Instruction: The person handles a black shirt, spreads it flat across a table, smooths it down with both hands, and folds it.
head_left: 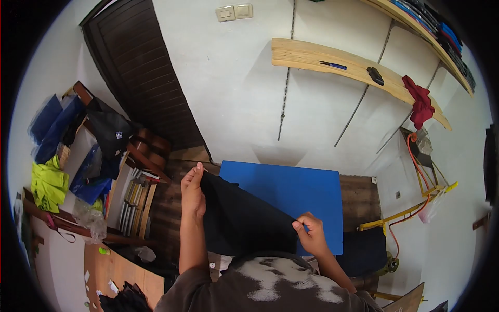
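A black cloth (241, 216) is stretched between my two hands, over the near left part of a blue table (317, 195). My left hand (193, 188) pinches its upper left corner, beyond the table's left edge. Lower down, my right hand (310, 234) grips the cloth's right corner between thumb and fingers, above the blue surface. The cloth's lower edge hangs close to my shirt, and part of it is hidden there.
A wooden table (122, 265) with dark cloth stands at the lower left. Shelving (125, 195) with bags and a yellow-green cloth (49, 184) is on the left. A wall shelf (306, 54) holds a red cloth (420, 101). A yellow metal frame (377, 223) stands at right.
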`<state>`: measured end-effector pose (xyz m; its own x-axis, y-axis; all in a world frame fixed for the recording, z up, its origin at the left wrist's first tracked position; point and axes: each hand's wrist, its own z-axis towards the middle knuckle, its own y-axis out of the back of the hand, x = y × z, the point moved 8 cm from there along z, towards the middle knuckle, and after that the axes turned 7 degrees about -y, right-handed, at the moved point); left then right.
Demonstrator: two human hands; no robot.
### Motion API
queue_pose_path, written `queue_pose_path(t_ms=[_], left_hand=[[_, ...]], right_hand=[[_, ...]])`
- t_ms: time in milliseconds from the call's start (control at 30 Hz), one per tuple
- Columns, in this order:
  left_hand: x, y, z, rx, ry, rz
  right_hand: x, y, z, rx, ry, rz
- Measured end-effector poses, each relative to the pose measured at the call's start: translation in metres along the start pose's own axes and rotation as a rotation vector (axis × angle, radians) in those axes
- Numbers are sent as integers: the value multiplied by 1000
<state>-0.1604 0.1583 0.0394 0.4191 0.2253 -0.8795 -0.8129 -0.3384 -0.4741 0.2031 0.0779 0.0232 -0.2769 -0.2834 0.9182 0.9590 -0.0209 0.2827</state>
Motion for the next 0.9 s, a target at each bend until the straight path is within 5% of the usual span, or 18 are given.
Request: queue_pose_path(t_ms=[467, 667, 900], left_hand=[[-66, 26, -56, -92, -170, -17], [-67, 22, -88, -258, -283, 8], [-36, 39, -101, -290, -159, -86]], right_hand=[[34, 26, 13, 90, 296, -93], [34, 37, 9, 93, 210, 18], [-5, 56, -3, 65, 183, -77]])
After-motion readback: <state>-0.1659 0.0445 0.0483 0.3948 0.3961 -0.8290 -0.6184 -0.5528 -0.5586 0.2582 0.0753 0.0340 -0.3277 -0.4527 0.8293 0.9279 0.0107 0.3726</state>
